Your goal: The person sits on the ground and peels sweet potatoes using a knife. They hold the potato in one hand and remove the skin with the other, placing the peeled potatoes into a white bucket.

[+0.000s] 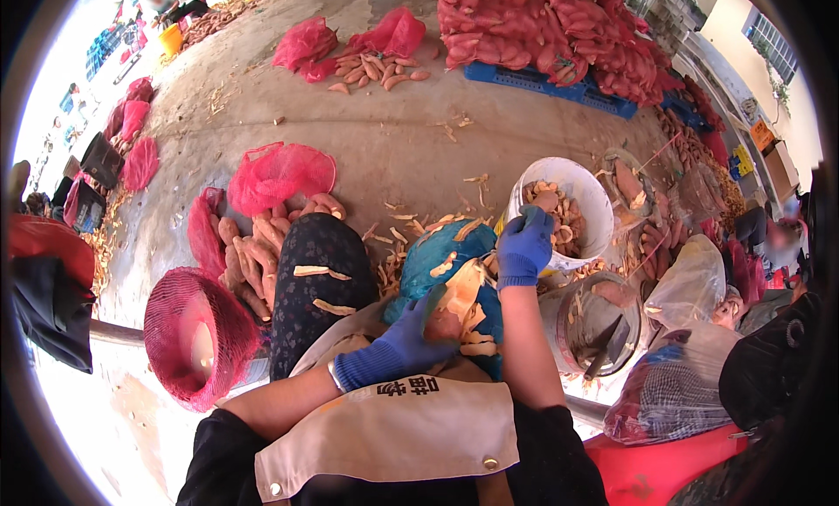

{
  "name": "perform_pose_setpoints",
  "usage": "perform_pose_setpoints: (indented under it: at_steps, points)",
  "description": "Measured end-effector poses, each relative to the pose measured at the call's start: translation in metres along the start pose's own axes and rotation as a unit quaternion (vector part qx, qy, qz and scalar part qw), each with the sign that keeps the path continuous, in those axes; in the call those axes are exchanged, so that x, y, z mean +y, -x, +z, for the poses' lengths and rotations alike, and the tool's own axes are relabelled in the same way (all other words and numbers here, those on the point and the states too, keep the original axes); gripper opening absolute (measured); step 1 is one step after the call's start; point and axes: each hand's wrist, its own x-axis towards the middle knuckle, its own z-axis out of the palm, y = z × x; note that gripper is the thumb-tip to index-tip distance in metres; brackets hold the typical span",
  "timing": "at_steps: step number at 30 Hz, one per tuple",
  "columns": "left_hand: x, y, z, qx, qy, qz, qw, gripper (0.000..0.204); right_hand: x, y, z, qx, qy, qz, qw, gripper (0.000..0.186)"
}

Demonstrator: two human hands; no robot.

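Note:
My left hand (398, 342), in a blue knitted glove, is closed around a sweet potato (444, 323) above my lap. Pale peelings (468, 283) lie beside it on a blue cloth or bag (437, 259) over my knee. At the left rim of a white bucket (603, 211), my gloved right hand (525, 244) has its fingers curled against a sweet potato piece (547, 200). More cut pieces (570, 229) lie inside that bucket. The right fingertips are partly hidden, so the exact grip is hard to see.
Sweet potatoes (258, 257) spill from a red net bag (280, 176) by my left knee. A red net-lined basket (199, 336) stands left. At right, a round bucket (603, 322) bears a dark blade (612, 344). Stacked red sacks (542, 30) rest on a blue pallet (551, 91).

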Motion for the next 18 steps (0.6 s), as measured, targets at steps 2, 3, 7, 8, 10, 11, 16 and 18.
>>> perform_pose_setpoints:
  at_steps: [2, 3, 7, 8, 10, 11, 16, 18]
  points:
    - [-0.004, -0.002, -0.005, -0.001, 0.012, 0.013, 1.0, 0.095, 0.001, 0.0, 0.0, 0.01, -0.017, 0.019, 1.0, 0.016]
    - [-0.004, -0.002, -0.008, -0.009, 0.013, 0.019, 1.0, 0.095, 0.001, 0.0, 0.0, 0.014, -0.025, 0.028, 0.999, 0.016]
    - [-0.007, -0.003, -0.008, -0.013, 0.01, 0.013, 1.0, 0.095, 0.027, -0.002, 0.012, 0.03, 0.007, 0.029, 0.999, 0.016]
    - [-0.008, -0.002, -0.008, -0.015, 0.009, 0.028, 0.999, 0.095, 0.034, -0.006, 0.01, 0.05, 0.025, 0.067, 0.996, 0.012]
    - [-0.009, 0.002, -0.006, -0.019, 0.008, 0.059, 0.998, 0.096, 0.043, -0.007, 0.001, 0.011, 0.025, 0.093, 0.995, 0.011]
    - [-0.007, 0.002, -0.006, -0.017, 0.006, 0.045, 0.999, 0.095, 0.044, -0.007, -0.003, -0.01, 0.026, 0.106, 0.994, 0.011]
    - [-0.012, -0.001, -0.001, -0.038, -0.009, 0.012, 0.999, 0.102, -0.007, 0.013, -0.02, -0.049, -0.094, -0.02, 0.994, 0.01]
    - [-0.011, -0.001, 0.0, -0.045, -0.018, 0.01, 0.999, 0.103, -0.014, 0.01, -0.02, -0.08, -0.049, 0.011, 0.996, 0.009]
